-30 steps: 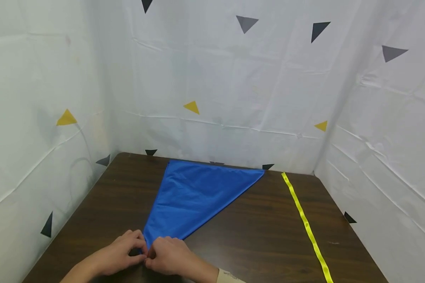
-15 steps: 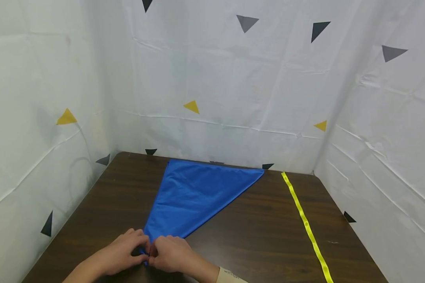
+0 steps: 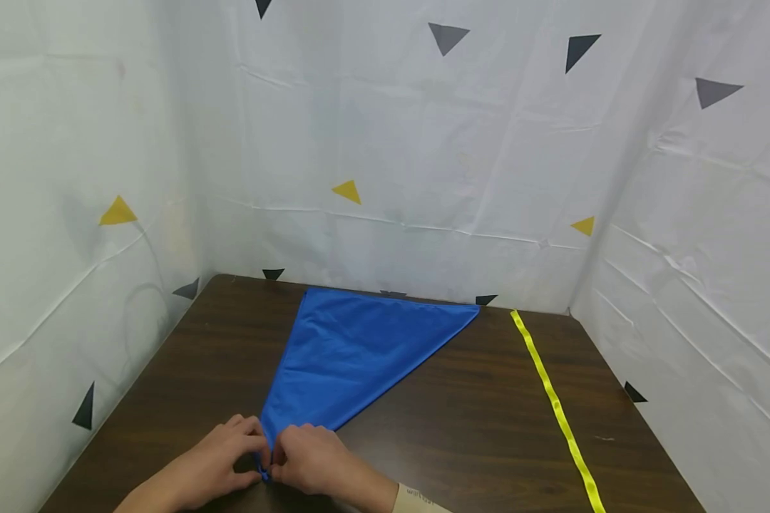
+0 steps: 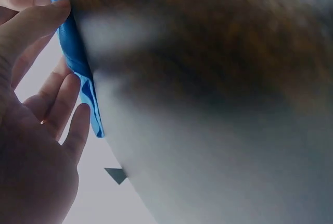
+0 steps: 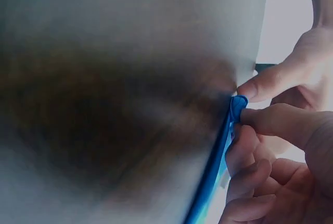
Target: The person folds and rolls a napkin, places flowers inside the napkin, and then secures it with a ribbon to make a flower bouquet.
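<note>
Head view: pinches the near corner of a blue cloth [image 3: 349, 356] with left hand [image 3: 218, 456] and right hand [image 3: 308, 456]. Beyond the grip, stretches flat to the far edge of a dark wood-grain table [image 3: 462, 427]. To the grip's right, 1 yellow ribbon [image 3: 555, 405]; past the table, creased white sheeting [image 3: 391, 121] on 3 sides, dotted with dark and yellow triangles [image 3: 447, 37]. Left wrist view: presses thumb onto the blue fold, beside blurred, glaring wood. Right wrist view: pinches a small blue fold beside the shadowed table.
</note>
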A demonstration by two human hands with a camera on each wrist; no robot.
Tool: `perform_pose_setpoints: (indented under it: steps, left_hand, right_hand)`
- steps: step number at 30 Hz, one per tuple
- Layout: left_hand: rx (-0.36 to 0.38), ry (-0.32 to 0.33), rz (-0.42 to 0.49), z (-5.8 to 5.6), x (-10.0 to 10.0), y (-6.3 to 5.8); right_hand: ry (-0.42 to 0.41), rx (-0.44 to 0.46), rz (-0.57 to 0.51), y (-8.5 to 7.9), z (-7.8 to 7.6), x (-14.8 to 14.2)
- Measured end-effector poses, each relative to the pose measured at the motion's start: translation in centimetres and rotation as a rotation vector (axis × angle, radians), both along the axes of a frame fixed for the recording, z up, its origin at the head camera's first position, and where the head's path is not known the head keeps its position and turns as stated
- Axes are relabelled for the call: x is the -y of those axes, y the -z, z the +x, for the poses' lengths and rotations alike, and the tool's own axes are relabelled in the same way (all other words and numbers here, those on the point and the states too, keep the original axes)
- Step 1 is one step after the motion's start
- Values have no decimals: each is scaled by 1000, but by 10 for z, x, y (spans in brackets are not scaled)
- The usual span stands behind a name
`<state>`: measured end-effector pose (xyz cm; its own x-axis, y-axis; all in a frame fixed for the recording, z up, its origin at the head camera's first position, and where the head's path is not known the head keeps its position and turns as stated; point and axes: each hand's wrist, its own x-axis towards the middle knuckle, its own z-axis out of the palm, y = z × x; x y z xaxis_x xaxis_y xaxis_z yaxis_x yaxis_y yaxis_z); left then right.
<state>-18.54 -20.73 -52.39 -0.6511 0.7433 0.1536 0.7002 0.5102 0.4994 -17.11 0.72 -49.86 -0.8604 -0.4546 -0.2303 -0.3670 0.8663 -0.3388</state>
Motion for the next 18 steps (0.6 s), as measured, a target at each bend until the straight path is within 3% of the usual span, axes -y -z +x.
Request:
perform_pose_setpoints:
  steps: [8, 13, 18]
  left_hand:
    - [8, -47, -47, -6, -3, 2]
    - [24, -56, -66, -6, -5, 0]
    - [44, -63, -83, -5, -8, -5]
  right_hand:
    - [-43, -110, 66, -5, 7, 2]
    - [-82, -131, 143, -6, 11, 7]
    - [-96, -129, 133, -5, 11, 7]
